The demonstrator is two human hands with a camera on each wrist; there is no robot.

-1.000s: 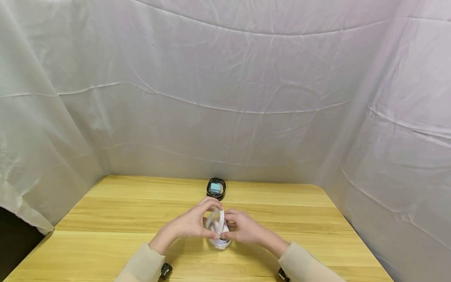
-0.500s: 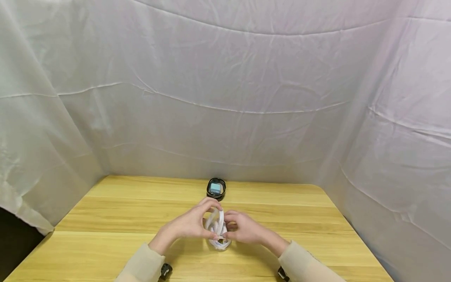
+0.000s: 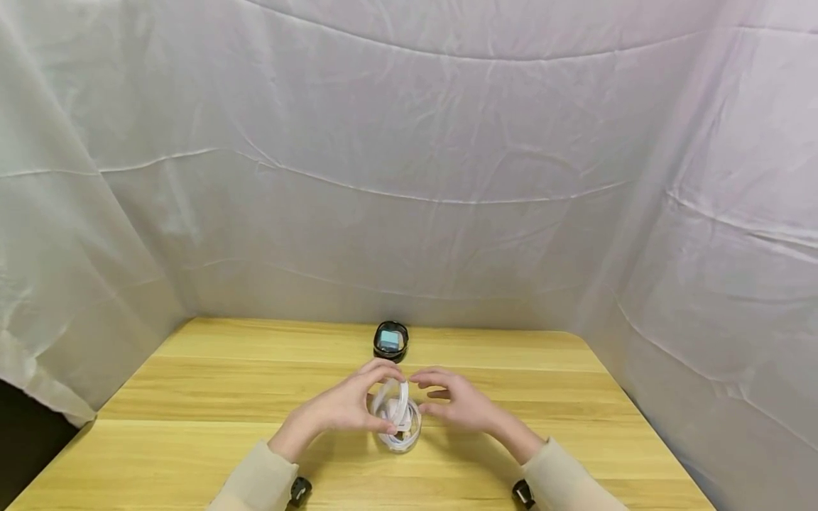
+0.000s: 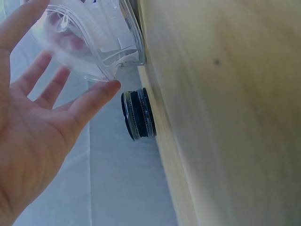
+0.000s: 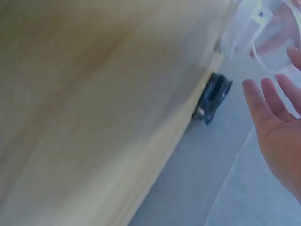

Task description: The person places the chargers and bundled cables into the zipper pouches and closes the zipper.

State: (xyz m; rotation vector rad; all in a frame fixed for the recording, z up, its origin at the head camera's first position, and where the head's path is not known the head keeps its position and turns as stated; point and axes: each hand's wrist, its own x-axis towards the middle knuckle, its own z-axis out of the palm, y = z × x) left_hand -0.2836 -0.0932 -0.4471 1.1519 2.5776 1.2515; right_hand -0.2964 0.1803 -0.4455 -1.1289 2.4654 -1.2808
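Observation:
On the table near the front stands a clear round plastic case [image 3: 415, 438], its clear lid [image 3: 403, 399] raised and tilted up. My left hand [image 3: 341, 409] holds the lid by its edge between thumb and fingers; in the left wrist view the thumb tip meets the rim of the clear plastic [image 4: 96, 70]. Inside the case lie a coiled white cable [image 3: 399, 447] and a white block like a charger plug [image 5: 257, 20]. Just right of the case, my right hand [image 3: 463, 403] is apart from it, fingers spread and holding nothing.
Behind the hands, a black watch-like object [image 3: 390, 341] with a lit screen stands on the wooden table [image 3: 255, 376]. Pale cloth [image 3: 409, 234] hangs around the table's back and sides. A black device [image 3: 522, 493] sits near the right sleeve.
My right hand has let go of the white things in the case and moved right, its fingers opening. The left hand keeps its hold on the lid.

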